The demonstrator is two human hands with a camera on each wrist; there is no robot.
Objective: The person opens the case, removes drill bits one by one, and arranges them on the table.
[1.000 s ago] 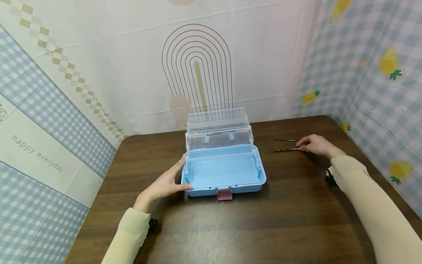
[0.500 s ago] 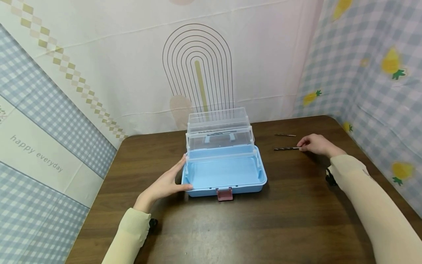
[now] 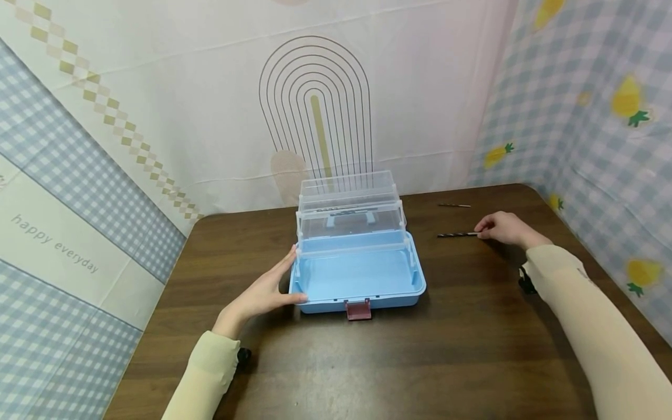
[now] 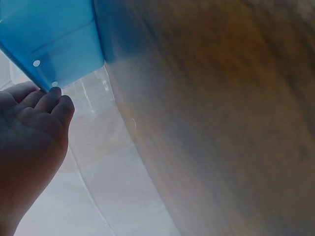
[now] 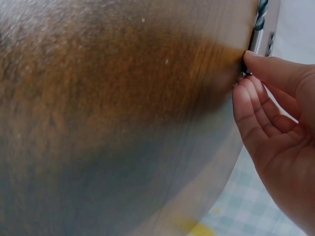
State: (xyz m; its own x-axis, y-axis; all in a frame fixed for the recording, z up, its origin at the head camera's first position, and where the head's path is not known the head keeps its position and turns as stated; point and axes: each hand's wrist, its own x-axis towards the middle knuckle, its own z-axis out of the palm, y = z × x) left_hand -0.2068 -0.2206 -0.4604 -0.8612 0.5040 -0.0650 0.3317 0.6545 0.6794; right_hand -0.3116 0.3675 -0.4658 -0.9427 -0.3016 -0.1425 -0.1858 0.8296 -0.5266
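Note:
My left hand [image 3: 261,294] rests along the left end of a light-blue toolbox [image 3: 357,274], thumb on its front-left rim and long fingers reaching back along the side. Seen in the left wrist view, the fingertips touch the edge of the blue wall [image 4: 64,44]. Between thumb and fingers, my right hand [image 3: 505,228] pinches the silvery shank end of a dark twist drill bit [image 3: 455,235] at the right of the table. The right wrist view shows its spiral flutes [image 5: 262,17] pointing away from the hand. Farther back lies a thinner drill bit [image 3: 454,205], untouched.
Clear stepped trays [image 3: 352,224] stand raised at the toolbox's back, with several drill bits [image 3: 353,210] showing in one. A dark red latch [image 3: 359,310] hangs at the front. The brown table [image 3: 367,361] ends at patterned cloth [image 3: 430,116] behind and beside it.
The thinner drill bit has shifted backward, away from my right hand. The bit in my right hand has moved back slightly. The left hand and toolbox hold their place.

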